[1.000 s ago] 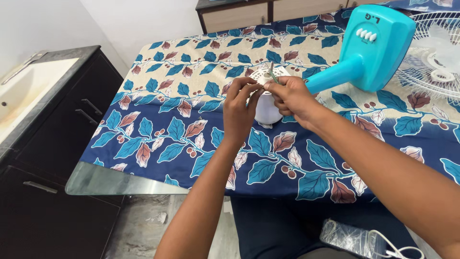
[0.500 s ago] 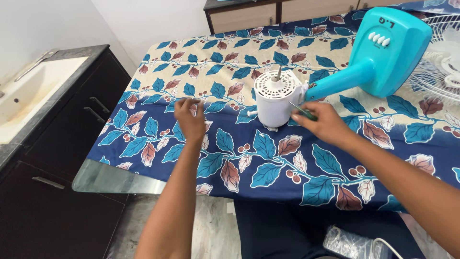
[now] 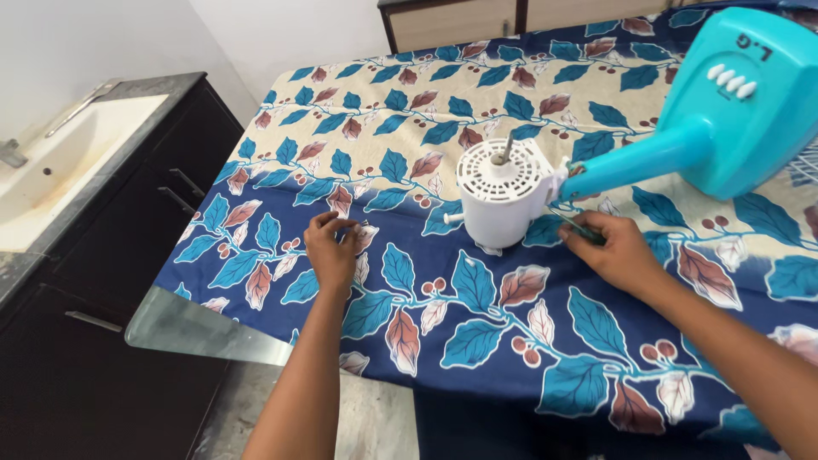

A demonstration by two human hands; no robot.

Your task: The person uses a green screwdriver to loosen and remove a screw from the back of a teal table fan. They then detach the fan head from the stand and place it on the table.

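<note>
White motor housing (image 3: 503, 203) stands upright on surface (image 3: 443, 332), between grips. Right hand (image 3: 615, 250) closed on thin dark-green tool (image 3: 578, 227) just beside housing base. Left hand (image 3: 332, 249) pinched on small part, too small to identify. Housing judged rigid plastic, fairly heavy, smooth; best gripped around side wall, not thin shaft (image 3: 506, 148).

One white motor housing (image 3: 501, 203), two hands

Left of the white fan motor housing (image 3: 503, 200), the left hand (image 3: 332, 251) rests palm-down, fingertips pinched together. The right hand (image 3: 615, 249) lies curled just right of it.
</note>
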